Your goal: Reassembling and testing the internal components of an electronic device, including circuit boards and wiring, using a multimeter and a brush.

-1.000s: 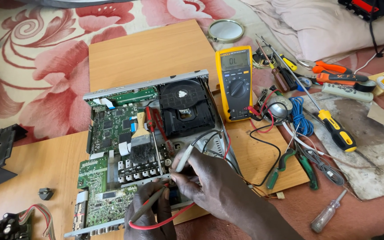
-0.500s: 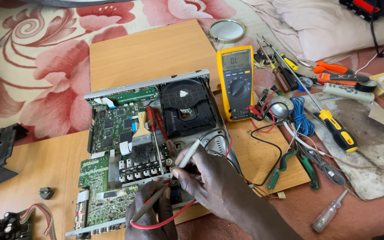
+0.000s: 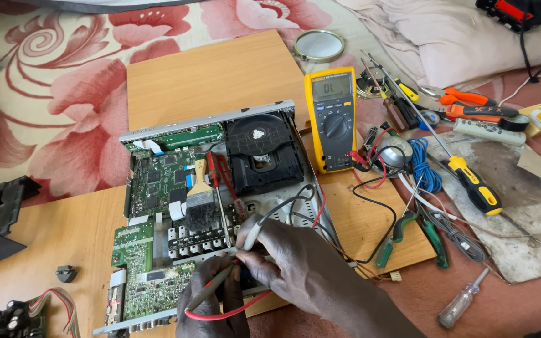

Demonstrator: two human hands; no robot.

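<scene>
While both hands crowd the near edge of the opened disc player (image 3: 214, 206), the left hand (image 3: 215, 300) has its fingers closed round a red-wired test probe (image 3: 211, 289), and the right hand (image 3: 295, 263) pinches a grey probe (image 3: 252, 230), both tips down on the green circuit board (image 3: 151, 281). Beyond sits the black disc drive (image 3: 264, 150), then the yellow multimeter (image 3: 332, 119) on the wooden surface (image 3: 214, 75), screwdrivers (image 3: 471, 181) scattered off right
</scene>
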